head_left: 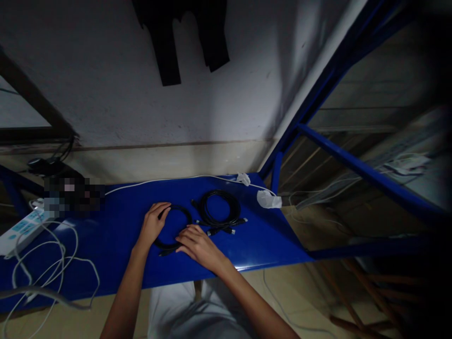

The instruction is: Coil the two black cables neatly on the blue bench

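A black cable (189,214) lies in a round coil on the blue table (120,221). My left hand (154,222) is at the coil's upper left, thumb and fingers closed on the cable. On the coil's lower right side rests my right hand (196,242), its fingers bent over the cable; its fingertips are partly hidden. A plug end shows at the coil's bottom. Just right of it lie more coiled black cables (238,209), with several connector ends pointing toward the table's front edge.
At the left are a white power strip (26,230) and loose white cables (58,245). Crumpled white pieces (269,199) sit by the right rear edge. A white wire runs along the back. Blue frame bars (339,150) stand right.
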Available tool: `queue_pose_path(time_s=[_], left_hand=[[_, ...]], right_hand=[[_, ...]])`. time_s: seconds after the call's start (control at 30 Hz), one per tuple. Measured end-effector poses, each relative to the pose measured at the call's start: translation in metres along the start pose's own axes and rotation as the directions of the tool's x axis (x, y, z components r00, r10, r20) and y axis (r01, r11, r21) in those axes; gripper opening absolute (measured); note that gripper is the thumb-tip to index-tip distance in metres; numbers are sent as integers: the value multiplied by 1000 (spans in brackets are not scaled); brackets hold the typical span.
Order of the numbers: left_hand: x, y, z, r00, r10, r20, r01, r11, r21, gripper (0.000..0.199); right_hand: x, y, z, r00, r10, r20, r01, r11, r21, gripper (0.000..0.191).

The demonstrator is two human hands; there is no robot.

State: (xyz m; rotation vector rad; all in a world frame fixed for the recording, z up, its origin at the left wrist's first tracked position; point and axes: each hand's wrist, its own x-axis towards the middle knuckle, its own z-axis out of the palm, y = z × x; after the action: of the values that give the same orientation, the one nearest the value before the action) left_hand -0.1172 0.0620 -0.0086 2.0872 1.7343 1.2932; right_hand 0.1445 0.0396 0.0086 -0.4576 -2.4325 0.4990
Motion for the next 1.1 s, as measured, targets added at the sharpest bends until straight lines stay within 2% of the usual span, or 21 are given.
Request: queue_pose_path(time_s=[0.17,0.37,0.5,0.8,0.97,1.1], left_hand=[[-1,0,-3,995,-64,-74,62,998,-20,22],[-1,0,-4,983,-163,-85,156,985,-79,23],[-1,2,-6,979,-179,-101,174,983,-60,22],[-2,2,-10,949,-236,-208,232,972,-41,23],[-4,4,-15,912,-261,-316,255,965,-61,23],[-2,8,-17,886,-301,-354,262,953,-154,25]], right_hand=[[1,-2,-4,1000,20,-6,-19,997,78,13],[1,-4,-3,1000,21,-11,-20,994,104,11],[0,-5,-4,998,53,-15,-51,989,140,9],[-3,-5,-4,986,142,-91,-116,963,245,7],[-7,-6,-5,930,284,-234,-194,918,345,15],[-8,-2,-5,815,482,-322,-278,812,513,21]])
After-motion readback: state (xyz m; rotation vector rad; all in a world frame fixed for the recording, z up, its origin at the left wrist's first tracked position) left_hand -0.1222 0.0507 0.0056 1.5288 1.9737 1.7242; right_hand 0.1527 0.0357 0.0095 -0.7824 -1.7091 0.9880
